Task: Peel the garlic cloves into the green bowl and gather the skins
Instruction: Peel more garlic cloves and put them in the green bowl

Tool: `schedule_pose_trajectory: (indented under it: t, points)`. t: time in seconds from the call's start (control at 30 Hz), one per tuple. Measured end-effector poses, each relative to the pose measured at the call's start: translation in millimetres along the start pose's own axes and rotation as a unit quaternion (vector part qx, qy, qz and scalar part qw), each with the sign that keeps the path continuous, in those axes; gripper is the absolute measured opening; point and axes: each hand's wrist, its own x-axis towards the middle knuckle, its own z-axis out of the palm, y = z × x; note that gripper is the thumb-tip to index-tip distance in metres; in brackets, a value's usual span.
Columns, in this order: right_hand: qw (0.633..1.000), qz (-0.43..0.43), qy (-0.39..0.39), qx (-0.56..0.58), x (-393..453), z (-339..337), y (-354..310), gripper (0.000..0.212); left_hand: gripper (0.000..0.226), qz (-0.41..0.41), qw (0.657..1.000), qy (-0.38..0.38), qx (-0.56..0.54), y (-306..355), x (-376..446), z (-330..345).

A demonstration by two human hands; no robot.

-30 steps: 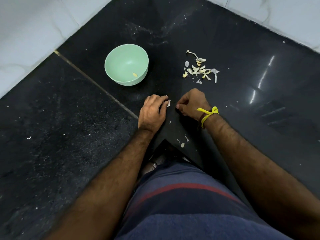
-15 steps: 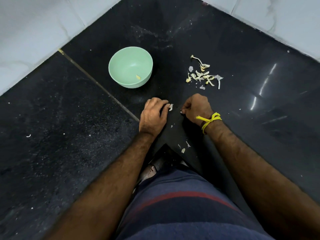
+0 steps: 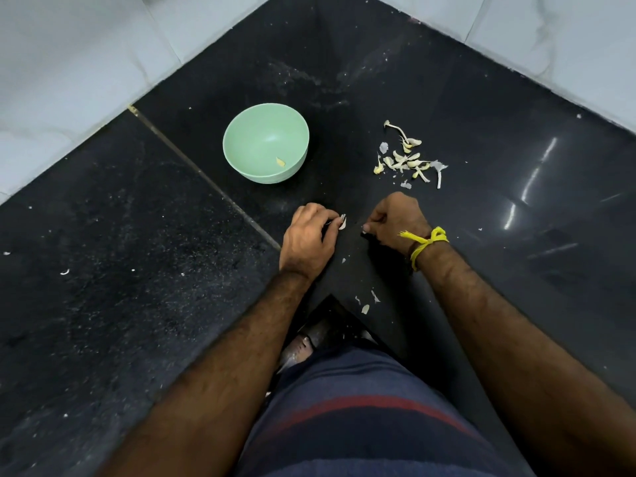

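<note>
Head view, looking down at a black stone counter [image 3: 481, 98], inner corner of an L. Green bowl [image 3: 265, 143] sits upright toward the back, left of centre, pale matte green, with one small yellowish peeled piece [image 3: 281, 162] low on its inner wall. Heap of garlic bits and skins [image 3: 407, 156] lies to the bowl's right, well apart from it: cream-yellow curved slivers, thin stalks, greyish papery flakes. Left hand [image 3: 308, 241], fingers curled, pinches a pale clove [image 3: 342, 222] near the front edge. Right hand [image 3: 395, 220], yellow thread [image 3: 425, 241] at the wrist, is curled close beside; what it holds cannot be told. Loose skin flakes [image 3: 370, 301] lie by the front corner.
</note>
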Motion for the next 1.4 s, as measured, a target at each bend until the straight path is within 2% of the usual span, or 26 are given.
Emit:
schedule_pose_trajectory:
  t: [0.43, 0.7, 0.87, 1.07, 1.4]
  points:
    - [1.0, 0.015, 0.023, -0.003, -5, 8, 0, 0.024, 0.017, -0.002, 1.0, -0.015, 0.018, -2, -2, 0]
    - [0.999, 0.03, 0.029, 0.002, -8, 9, -5, 0.017, 0.028, 0.008, 1.0, -0.021, 0.011, -3, -2, -1]
    - [0.999, 0.033, 0.035, -0.001, -12, 11, -6, 0.018, 0.024, 0.005, 1.0, -0.017, 0.01, -3, -2, -1]
    - [0.998, 0.033, 0.044, -0.025, -11, 15, -9, 0.003, 0.019, 0.003, 1.0, -0.008, 0.005, -3, -3, -1]
    - [0.994, 0.024, 0.054, -0.09, -20, 18, -16, 0.013, 0.013, 0.033, 0.999, -0.003, 0.012, -3, -3, -1]
